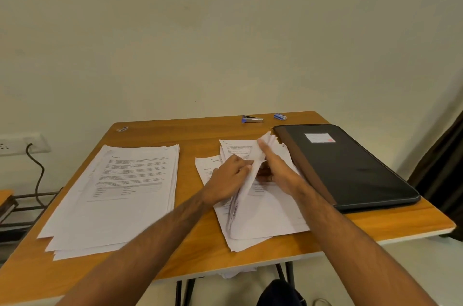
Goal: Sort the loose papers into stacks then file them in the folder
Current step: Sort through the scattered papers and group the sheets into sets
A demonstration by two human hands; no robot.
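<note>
Both hands meet over loose white printed papers point(263, 215) mid-table: left hand point(226, 178) pinches lifted, curling sheets, right hand point(278, 168) flat-fingered against them. Neat stack point(117, 193) lies left; closed black folder point(350, 168) right.

place: you sit in an office or study room | signs: wooden surface point(155, 135) with printed paper stacks point(117, 193), a black zip folder point(350, 168), a stapler point(252, 119) | walls: plain cream, a wall socket point(15, 145) with a plugged cable
</note>
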